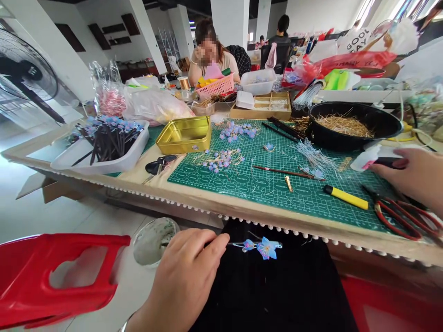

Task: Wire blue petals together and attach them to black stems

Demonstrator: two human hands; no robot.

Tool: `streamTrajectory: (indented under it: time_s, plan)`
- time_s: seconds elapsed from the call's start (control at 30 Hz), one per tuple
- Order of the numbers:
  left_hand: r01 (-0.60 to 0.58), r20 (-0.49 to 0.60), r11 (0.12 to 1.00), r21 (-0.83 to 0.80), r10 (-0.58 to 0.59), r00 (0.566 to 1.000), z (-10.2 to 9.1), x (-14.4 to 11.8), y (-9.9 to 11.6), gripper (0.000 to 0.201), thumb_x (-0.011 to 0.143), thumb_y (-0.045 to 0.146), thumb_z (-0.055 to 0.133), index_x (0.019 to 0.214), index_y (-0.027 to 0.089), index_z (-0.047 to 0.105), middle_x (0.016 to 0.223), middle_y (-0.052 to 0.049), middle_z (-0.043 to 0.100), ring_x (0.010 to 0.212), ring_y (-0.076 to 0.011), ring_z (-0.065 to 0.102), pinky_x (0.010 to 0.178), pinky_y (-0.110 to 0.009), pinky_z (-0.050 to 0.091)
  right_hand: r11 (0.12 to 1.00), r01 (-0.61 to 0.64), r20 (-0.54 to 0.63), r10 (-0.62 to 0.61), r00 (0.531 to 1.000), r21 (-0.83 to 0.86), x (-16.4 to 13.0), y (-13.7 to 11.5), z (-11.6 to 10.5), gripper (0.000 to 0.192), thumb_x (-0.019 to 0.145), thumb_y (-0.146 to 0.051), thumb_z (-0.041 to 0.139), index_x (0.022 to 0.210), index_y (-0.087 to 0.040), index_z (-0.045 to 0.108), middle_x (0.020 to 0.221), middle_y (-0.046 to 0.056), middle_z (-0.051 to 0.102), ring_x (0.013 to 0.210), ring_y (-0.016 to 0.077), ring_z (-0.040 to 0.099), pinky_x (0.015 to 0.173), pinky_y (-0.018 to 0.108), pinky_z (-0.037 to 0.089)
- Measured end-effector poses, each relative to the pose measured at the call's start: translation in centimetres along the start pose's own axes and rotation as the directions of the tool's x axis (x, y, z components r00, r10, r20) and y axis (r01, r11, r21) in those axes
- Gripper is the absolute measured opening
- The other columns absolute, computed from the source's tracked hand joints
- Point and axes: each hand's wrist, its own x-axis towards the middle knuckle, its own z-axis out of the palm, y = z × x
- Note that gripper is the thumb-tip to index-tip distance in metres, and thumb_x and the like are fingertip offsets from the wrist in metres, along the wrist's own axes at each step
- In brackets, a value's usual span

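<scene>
My left hand [190, 265] is below the table edge, its fingers closed on the thin stem of a blue flower hair stick [266, 248]. Small blue blossoms and a larger one show beyond the fingertips, over a dark lap. At the right side of the mat, my right hand [413, 173] has thumb and forefinger closed around a small white bottle [363, 160] with a pink mark and a dark part between the fingers. Close to this hand lie red-handled scissors [403, 216] and a yellow utility knife [348, 197]. A golden clip [288, 184] and a brown stick [287, 171] lie on the green cutting mat [238, 186].
Blue flower sprigs [223, 159] lie by a golden tin [185, 136]. A white tray [104, 161] holds dark sticks with flowers. A black bowl [353, 108] of wires stands back right. A red stool [62, 276] is at left; a co-worker [226, 57] sits opposite.
</scene>
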Motion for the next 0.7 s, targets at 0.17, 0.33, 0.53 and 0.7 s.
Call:
streamTrajectory:
  time_s: [0.17,0.33,0.53,0.7]
  plan:
    - [-0.069,0.072,0.998,-0.004,0.069,0.995,0.2,0.7,1.3,0.024,0.092,0.008,0.048,0.105,0.016,0.066,0.086,-0.006,0.067,0.077,-0.0214,0.059,0.071,-0.036,0.044,0.666,0.649,0.083,-0.719,0.690,0.367,-12.7,-7.1,-3.8,0.030,0.090,-0.045,0.053,0.102,-0.023,0.069,0.098,0.006,0.072,0.082,0.0212,0.069,0.068,0.034,0.053]
    - [-0.108,0.151,0.992,-0.063,0.116,0.982,0.4,1.1,2.6,0.023,0.091,0.007,0.048,0.104,0.017,0.064,0.090,-0.006,0.067,0.077,-0.0222,0.058,0.069,-0.037,0.045,0.470,0.739,0.063,-0.861,0.505,0.483,-19.6,-10.6,-3.5,0.026,0.079,-0.020,0.069,0.105,-0.020,0.067,0.104,0.006,0.070,0.093,0.0242,0.066,0.080,0.039,0.056]
    - [-0.045,0.165,0.977,-0.207,0.080,0.983,0.2,0.8,2.9,0.019,0.092,0.011,0.051,0.102,0.021,0.064,0.085,-0.003,0.065,0.076,-0.0211,0.057,0.068,-0.036,0.047,0.494,0.690,0.020,-0.820,0.572,0.529,-20.3,-9.8,-3.1,0.010,0.081,-0.012,0.061,0.088,-0.019,0.060,0.091,0.006,0.067,0.081,0.0206,0.062,0.072,0.035,0.052]
    - [-0.025,0.180,0.964,-0.264,0.075,0.981,0.0,0.5,3.3,0.019,0.091,0.010,0.052,0.100,0.021,0.064,0.085,-0.003,0.065,0.076,-0.0206,0.057,0.067,-0.036,0.046,0.559,0.621,0.049,-0.763,0.644,0.549,-21.4,-9.6,-3.6,0.011,0.080,-0.012,0.057,0.085,-0.020,0.053,0.080,0.003,0.062,0.071,0.0162,0.060,0.062,0.028,0.051]
